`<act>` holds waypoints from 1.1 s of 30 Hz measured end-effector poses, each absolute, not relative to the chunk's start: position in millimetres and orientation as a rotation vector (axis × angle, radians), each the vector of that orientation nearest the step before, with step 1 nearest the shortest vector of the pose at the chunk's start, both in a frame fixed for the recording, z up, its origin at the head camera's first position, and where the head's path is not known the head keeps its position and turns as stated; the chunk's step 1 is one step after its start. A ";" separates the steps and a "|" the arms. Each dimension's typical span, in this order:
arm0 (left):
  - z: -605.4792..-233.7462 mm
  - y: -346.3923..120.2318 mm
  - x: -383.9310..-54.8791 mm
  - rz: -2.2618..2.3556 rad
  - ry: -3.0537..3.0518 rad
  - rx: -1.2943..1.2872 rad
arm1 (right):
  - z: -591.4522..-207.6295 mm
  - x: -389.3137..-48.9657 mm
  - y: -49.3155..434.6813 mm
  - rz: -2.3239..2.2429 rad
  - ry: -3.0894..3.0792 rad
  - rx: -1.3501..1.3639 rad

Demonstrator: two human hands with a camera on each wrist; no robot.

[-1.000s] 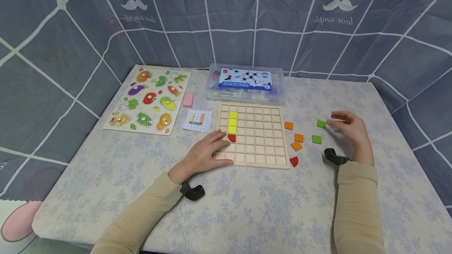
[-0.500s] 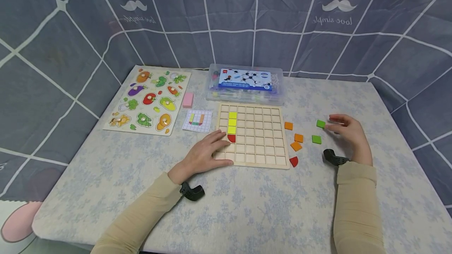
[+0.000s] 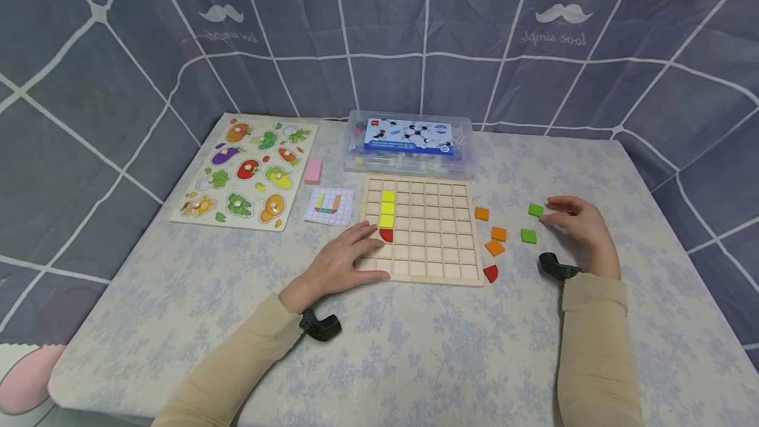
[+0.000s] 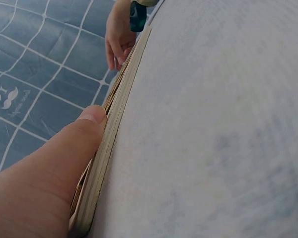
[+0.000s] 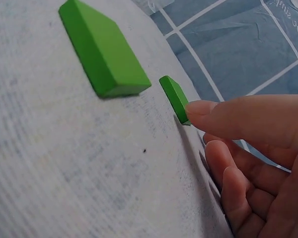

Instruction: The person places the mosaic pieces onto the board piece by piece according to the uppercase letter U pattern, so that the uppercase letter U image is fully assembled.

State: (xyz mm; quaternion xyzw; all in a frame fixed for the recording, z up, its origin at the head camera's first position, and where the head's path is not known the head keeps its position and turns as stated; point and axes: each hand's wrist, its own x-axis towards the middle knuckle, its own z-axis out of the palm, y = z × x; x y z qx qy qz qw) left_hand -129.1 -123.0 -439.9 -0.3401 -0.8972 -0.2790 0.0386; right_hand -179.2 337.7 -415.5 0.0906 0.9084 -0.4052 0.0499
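My left hand [image 3: 338, 259] rests over the lower left corner of the wooden grid board [image 3: 435, 239], fingers spread. In the left wrist view its thumb [image 4: 92, 116] lies at the board's edge. On the board, several yellow square tiles [image 3: 387, 208] form a column, with a red quarter-round tile [image 3: 386, 235] just below. To the right, my right hand [image 3: 584, 232] is at a green square tile [image 3: 535, 210], which lies on the table. In the right wrist view the thumb tip overlaps that tile's end; the index fingertip is hidden there. A second green tile [image 3: 528, 236] lies nearer me.
Orange square tiles [image 3: 499, 234] and a loose red quarter-round tile [image 3: 490, 273] lie right of the board. A pattern card [image 3: 344, 217], a pink block [image 3: 313, 171] and a vegetable puzzle board [image 3: 252, 199] are at left. A clear plastic kit box [image 3: 409, 167] stands behind the grid board.
My right hand has moved slightly left and toward me, bringing its thumb and index finger closer about the green tile's right end. The left hand stays on the board. The head view shifts a little.
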 end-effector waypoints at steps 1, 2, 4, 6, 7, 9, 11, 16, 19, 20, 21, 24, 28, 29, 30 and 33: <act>-440.0 -123.2 -128.9 -0.856 -2.749 -1.043 | -416.5 -179.8 338.0 -1.235 2.766 0.280; -440.1 -123.3 -128.8 -0.858 -2.749 -1.041 | -417.2 -180.2 338.2 -1.234 2.767 0.285; -440.2 -123.4 -128.8 -0.859 -2.745 -1.039 | -417.7 -180.8 338.2 -1.231 2.769 0.293; -439.9 -123.2 -128.9 -0.861 -2.743 -1.040 | -417.9 -181.2 338.5 -1.229 2.774 0.286; -439.8 -123.1 -129.0 -0.861 -2.744 -1.039 | -417.8 -181.3 338.6 -1.229 2.776 0.285; -439.4 -122.9 -129.2 -0.863 -2.747 -1.037 | -416.9 -181.2 338.0 -1.218 2.778 0.289; -439.1 -122.7 -129.4 -0.864 -2.753 -1.035 | -416.5 -181.1 337.6 -1.211 2.783 0.287; -439.9 -123.3 -129.3 -0.865 -2.749 -1.042 | -416.1 -181.3 336.1 -1.208 2.781 0.291; -440.5 -123.6 -129.5 -0.863 -2.746 -1.046 | -416.8 -181.6 335.5 -1.207 2.784 0.291; -440.5 -123.7 -129.5 -0.863 -2.743 -1.047 | -416.8 -181.6 335.3 -1.207 2.789 0.286; -440.8 -123.8 -129.6 -0.863 -2.743 -1.048 | -417.0 -181.7 335.3 -1.205 2.795 0.281; -441.4 -123.7 -129.5 -0.866 -2.730 -1.049 | -416.9 -181.3 334.8 -1.198 2.807 0.263; -442.3 -123.8 -129.6 -0.872 -2.729 -1.046 | -417.1 -181.4 333.5 -1.199 2.806 0.268; -442.4 -123.9 -129.7 -0.872 -2.732 -1.045 | -417.3 -181.5 333.1 -1.199 2.805 0.273; -442.5 -123.9 -129.8 -0.873 -2.735 -1.044 | -417.6 -181.7 332.7 -1.200 2.804 0.279; -442.3 -123.7 -130.0 -0.870 -2.736 -1.044 | -418.9 -182.5 332.5 -1.199 2.805 0.287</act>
